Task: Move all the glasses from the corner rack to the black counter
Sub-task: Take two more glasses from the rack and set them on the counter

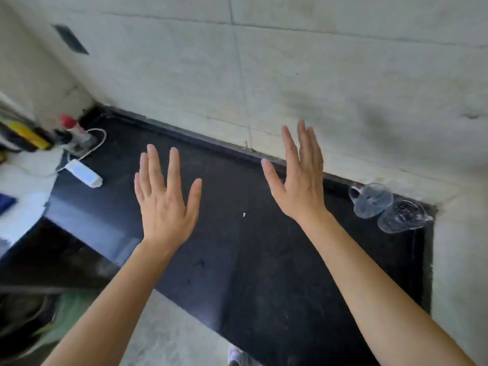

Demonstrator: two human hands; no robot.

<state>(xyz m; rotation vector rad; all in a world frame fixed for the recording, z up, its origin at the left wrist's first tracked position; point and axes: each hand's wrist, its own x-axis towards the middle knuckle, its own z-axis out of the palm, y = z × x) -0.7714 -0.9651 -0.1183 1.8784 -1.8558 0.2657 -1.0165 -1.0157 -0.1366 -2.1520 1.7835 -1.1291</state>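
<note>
The black counter [237, 247] runs along a pale tiled wall. Two clear glasses stand side by side at its far right corner: one with a handle [369, 199] and one just right of it [402, 215]. My left hand [165, 196] hovers flat over the counter's middle, fingers spread and empty. My right hand [301, 175] is raised beside it, fingers apart, holding nothing, a short way left of the glasses. No corner rack is in view.
A white adapter with its cable [84, 174] lies at the counter's left end. Beside it stand a red-capped bottle [74, 128] and a yellow and black object [29, 137]. The wall [290, 75] bounds the counter behind and on the right.
</note>
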